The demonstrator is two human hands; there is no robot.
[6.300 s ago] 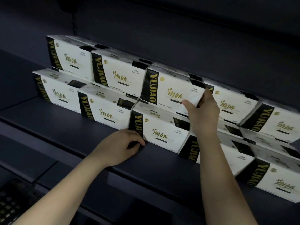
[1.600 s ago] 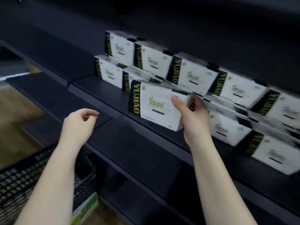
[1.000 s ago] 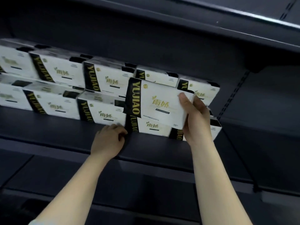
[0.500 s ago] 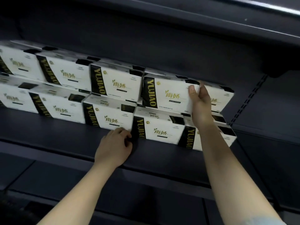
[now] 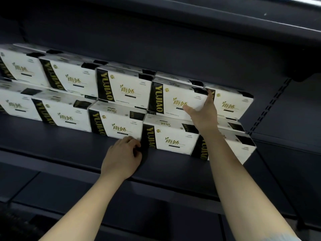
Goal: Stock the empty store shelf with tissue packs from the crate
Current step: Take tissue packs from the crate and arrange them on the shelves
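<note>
White tissue packs with black and gold bands stand in two stacked rows on the dark shelf [image 5: 52, 141]. My right hand [image 5: 203, 112] is closed on the right end of an upper-row tissue pack [image 5: 175, 100], thumb on its front face and fingers along its right edge, beside the last upper pack [image 5: 231, 105]. My left hand [image 5: 125, 153] rests on the shelf with its fingers curled on the lower left corner of the lower-row pack [image 5: 170, 140] underneath. The crate itself is hard to make out.
Another dark shelf [image 5: 225, 23] overhangs the packs. A lower shelf [image 5: 121, 206] lies beneath my arms. A slotted upright [image 5: 271, 105] ends the rows on the right, with a neighbouring bay [image 5: 298, 122] beyond. A dark meshed shape [image 5: 15, 226] sits bottom left.
My right hand brought the pack from in front of the rows into the upper row and pushed it back level with its neighbours. My left hand stayed at the lower pack's corner.
</note>
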